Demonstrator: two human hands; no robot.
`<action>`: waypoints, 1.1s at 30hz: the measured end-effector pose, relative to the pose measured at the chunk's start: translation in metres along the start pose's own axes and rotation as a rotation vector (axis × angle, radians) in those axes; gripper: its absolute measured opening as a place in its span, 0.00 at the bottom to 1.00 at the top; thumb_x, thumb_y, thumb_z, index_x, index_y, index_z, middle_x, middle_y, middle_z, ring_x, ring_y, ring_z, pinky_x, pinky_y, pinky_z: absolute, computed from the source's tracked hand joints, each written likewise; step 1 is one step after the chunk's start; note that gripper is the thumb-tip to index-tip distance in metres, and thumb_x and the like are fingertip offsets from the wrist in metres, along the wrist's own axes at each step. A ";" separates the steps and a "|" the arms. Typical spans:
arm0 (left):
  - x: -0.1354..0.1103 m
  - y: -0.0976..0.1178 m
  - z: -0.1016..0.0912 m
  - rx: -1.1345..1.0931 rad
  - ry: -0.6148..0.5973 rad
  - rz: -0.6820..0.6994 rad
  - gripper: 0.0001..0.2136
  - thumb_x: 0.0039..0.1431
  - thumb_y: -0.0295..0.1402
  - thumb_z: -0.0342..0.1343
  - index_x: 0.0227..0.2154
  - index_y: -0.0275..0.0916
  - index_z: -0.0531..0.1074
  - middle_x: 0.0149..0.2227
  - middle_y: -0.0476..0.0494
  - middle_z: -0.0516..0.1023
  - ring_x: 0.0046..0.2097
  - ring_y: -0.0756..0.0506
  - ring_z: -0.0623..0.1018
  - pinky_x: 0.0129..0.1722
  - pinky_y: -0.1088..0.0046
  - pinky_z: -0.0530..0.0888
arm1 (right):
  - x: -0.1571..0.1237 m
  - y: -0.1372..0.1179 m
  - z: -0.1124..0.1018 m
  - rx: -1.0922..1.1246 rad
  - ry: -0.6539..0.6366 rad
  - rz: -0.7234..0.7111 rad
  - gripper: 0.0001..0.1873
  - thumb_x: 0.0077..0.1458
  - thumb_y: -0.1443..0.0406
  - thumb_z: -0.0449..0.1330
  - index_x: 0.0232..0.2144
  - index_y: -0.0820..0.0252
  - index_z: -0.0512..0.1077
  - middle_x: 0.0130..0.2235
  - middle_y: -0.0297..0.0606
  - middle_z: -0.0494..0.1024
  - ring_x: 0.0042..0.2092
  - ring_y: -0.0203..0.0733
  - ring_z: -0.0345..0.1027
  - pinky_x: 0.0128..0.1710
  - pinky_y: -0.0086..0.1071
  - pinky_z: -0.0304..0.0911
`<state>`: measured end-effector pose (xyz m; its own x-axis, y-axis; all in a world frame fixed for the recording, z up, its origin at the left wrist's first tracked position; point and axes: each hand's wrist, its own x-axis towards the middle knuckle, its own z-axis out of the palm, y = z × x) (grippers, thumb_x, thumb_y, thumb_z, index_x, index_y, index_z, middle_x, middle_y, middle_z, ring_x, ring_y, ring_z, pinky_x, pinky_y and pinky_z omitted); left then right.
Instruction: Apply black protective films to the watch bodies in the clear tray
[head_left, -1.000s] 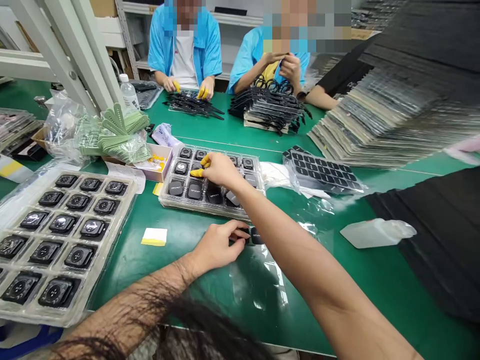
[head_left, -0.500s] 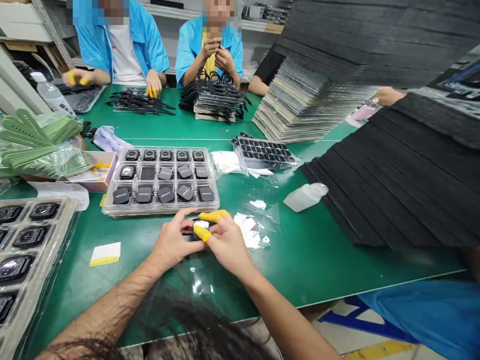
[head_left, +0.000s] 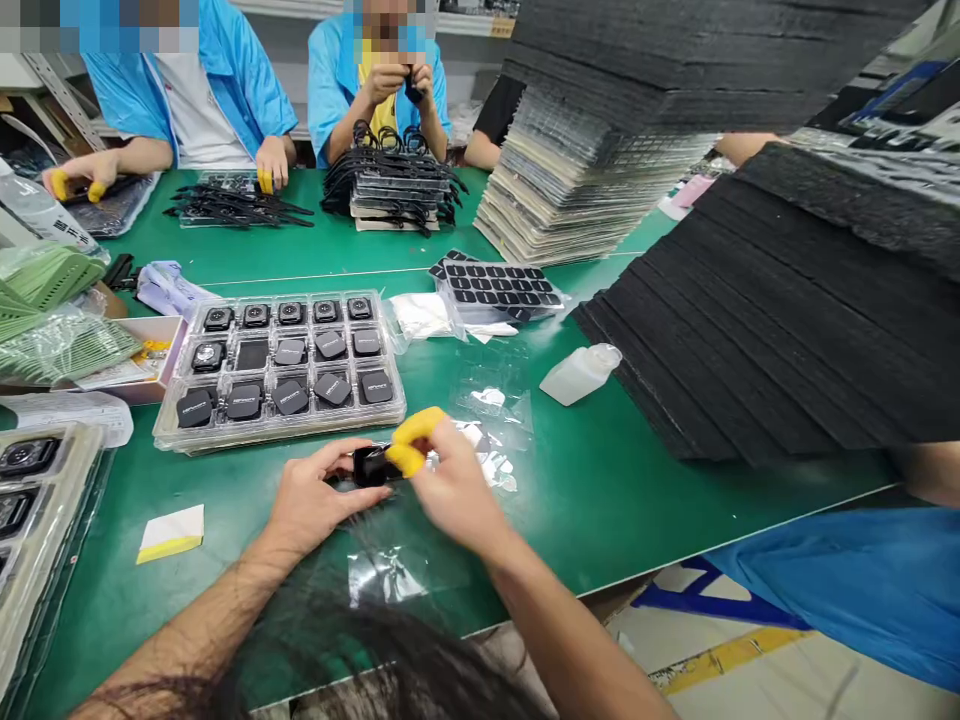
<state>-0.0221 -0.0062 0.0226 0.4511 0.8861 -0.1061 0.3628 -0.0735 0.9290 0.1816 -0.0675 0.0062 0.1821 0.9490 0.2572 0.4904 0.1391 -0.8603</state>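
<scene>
My left hand pinches a small black square watch body just above the green table. My right hand, with yellow finger cots on thumb and forefinger, grips the same piece from the right. Its fingers are closed and blurred by motion. A clear tray of several black watch bodies lies just beyond both hands. Clear plastic film lies on the table under my wrists, and more film lies to the right.
A white squeeze bottle lies right of the tray. Tall stacks of black and clear trays fill the right side. Another tray of watch bodies sits at the left edge, near a yellow-white pad. Two persons in blue work across the table.
My right hand came back from the tray to my left hand, and both now hold the watch body. The view has swung to the right and the hands have shifted slightly left in it.
</scene>
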 end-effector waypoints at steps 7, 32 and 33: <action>0.005 -0.005 0.000 -0.133 -0.018 -0.032 0.23 0.45 0.37 0.76 0.47 0.44 0.83 0.34 0.48 0.89 0.39 0.40 0.88 0.52 0.59 0.86 | 0.035 0.062 -0.096 -0.376 0.267 0.172 0.16 0.59 0.51 0.69 0.40 0.56 0.82 0.43 0.47 0.82 0.48 0.56 0.77 0.53 0.57 0.74; 0.001 -0.013 0.000 -0.085 -0.012 0.025 0.24 0.44 0.29 0.70 0.48 0.39 0.85 0.39 0.46 0.90 0.40 0.41 0.88 0.48 0.63 0.86 | 0.028 0.003 -0.003 -0.303 -0.288 -0.508 0.08 0.69 0.64 0.61 0.43 0.55 0.81 0.39 0.41 0.82 0.41 0.47 0.75 0.42 0.41 0.70; 0.001 -0.013 0.000 -0.110 -0.006 0.012 0.23 0.45 0.31 0.72 0.49 0.39 0.84 0.39 0.45 0.90 0.40 0.40 0.88 0.49 0.63 0.86 | 0.028 0.003 -0.003 -0.321 -0.264 -0.477 0.08 0.69 0.63 0.61 0.41 0.55 0.81 0.39 0.41 0.82 0.41 0.47 0.75 0.42 0.41 0.69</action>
<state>-0.0256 -0.0041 0.0106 0.4602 0.8825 -0.0968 0.2659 -0.0329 0.9634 0.1904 -0.0416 0.0125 -0.3160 0.8470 0.4275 0.7044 0.5113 -0.4924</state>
